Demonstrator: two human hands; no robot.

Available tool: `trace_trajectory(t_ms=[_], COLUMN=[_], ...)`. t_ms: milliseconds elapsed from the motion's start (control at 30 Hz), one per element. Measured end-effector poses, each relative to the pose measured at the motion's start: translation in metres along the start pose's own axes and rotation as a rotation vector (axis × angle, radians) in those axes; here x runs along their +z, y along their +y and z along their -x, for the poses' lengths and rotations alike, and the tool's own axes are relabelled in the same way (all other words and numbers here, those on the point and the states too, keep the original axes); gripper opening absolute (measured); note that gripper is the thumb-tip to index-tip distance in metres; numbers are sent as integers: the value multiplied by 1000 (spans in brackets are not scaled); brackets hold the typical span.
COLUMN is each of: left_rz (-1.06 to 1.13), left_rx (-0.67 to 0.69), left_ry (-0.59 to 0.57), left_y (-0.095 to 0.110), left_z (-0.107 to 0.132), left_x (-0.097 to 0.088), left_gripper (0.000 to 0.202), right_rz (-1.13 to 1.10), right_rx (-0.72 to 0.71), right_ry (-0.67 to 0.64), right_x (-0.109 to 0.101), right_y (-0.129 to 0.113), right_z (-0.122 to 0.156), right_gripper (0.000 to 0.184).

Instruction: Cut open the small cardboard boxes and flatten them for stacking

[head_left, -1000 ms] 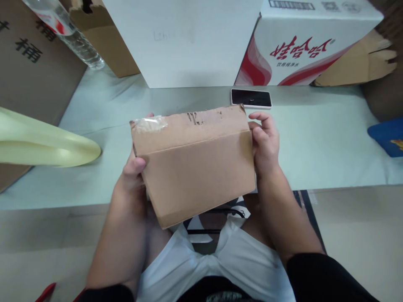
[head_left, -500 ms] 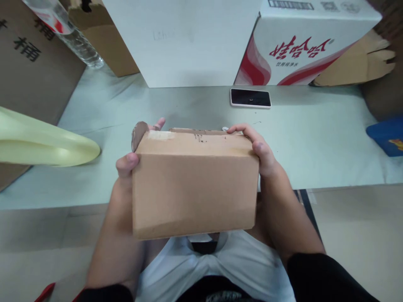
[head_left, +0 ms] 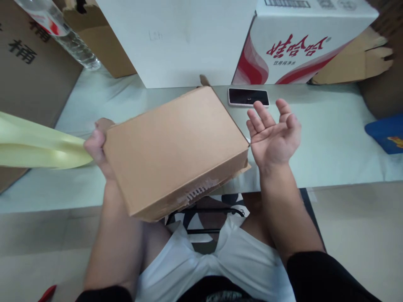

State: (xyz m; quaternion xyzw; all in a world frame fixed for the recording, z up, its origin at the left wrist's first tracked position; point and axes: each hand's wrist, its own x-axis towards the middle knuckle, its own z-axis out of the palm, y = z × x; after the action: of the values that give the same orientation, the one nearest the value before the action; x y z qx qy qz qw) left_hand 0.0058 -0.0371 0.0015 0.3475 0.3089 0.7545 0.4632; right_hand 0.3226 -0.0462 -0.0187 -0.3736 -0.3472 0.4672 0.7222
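Observation:
A brown cardboard box is held up over the near edge of the table, tilted with its right end farther away. My left hand grips its left end, thumb showing at the side and the other fingers hidden behind the box. Along its near side runs a torn strip with dark marks. Beside the right corner, my right hand is open, palm up with fingers spread and holding nothing; its edge is close to the corner, and I cannot tell whether they touch.
A phone lies on the pale green table cover beyond my right hand. White cartons stand at the back. To the left are a pale yellow smooth object and a water bottle; a blue container sits far right.
The box has turned, so a broad plain face now shows, and its right end has swung away. My right hand has let go and opened beside it; my left hand has shifted left, still gripping.

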Motion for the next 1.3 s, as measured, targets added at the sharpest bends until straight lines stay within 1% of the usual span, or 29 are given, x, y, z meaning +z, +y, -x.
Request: trace_trajectory(t_ms=[100, 167, 267, 333, 467, 533, 633, 700, 833, 933, 1033, 1100, 1200, 1300], left_rz=[4, 32, 76, 92, 93, 92, 90, 77, 33, 53, 78, 75, 55, 40], left_rx=[-11, -14, 7, 3, 32, 48, 58, 52, 53, 31, 10, 9, 31, 43], left_ry=[19, -22, -95, -98, -112, -114, -71, -64, -94, -54, -6, -19, -66, -58], left_y=[0, -1, 0, 1, -1, -2, -5, -5, -4, -4, -4, -3, 0, 1], left_z=[-1, 0, 2, 3, 2, 2, 3, 3, 3, 2, 3, 4, 5, 4], left_x=[-2, -3, -2, -1, -4, -6, -7, -7, -6, -7, -5, -1, 4, 5], left_gripper=[58, 63, 74, 75, 72, 67, 56, 54, 70, 74, 72, 71, 75, 74], right_rz=[8, 10, -12, -30, -32, -16, 27, 52, 62, 66, 76, 82, 57, 24], right_rx=[-4, -19, -37, -46, -57, -45, -30, -31, -47, -38, -6, 14, 27, 22], right_ry=[18, 23, 23, 12, 1, -2, -12, -27, -98, -127, -123, -107, -76, -80], right_x=[4, 6, 8, 9, 11, 12, 13, 13, 13, 12, 13, 14, 14, 12], right_y=[2, 3, 3, 2, -1, -2, -2, -2, -1, -2, -7, -10, -12, -9], right_z=[1, 1, 1, 1, 3, 4, 5, 6, 7, 8, 9, 9, 9, 8], right_gripper=[33, 32, 40, 45, 45, 44, 43, 42, 43, 46, 43, 37, 28, 27])
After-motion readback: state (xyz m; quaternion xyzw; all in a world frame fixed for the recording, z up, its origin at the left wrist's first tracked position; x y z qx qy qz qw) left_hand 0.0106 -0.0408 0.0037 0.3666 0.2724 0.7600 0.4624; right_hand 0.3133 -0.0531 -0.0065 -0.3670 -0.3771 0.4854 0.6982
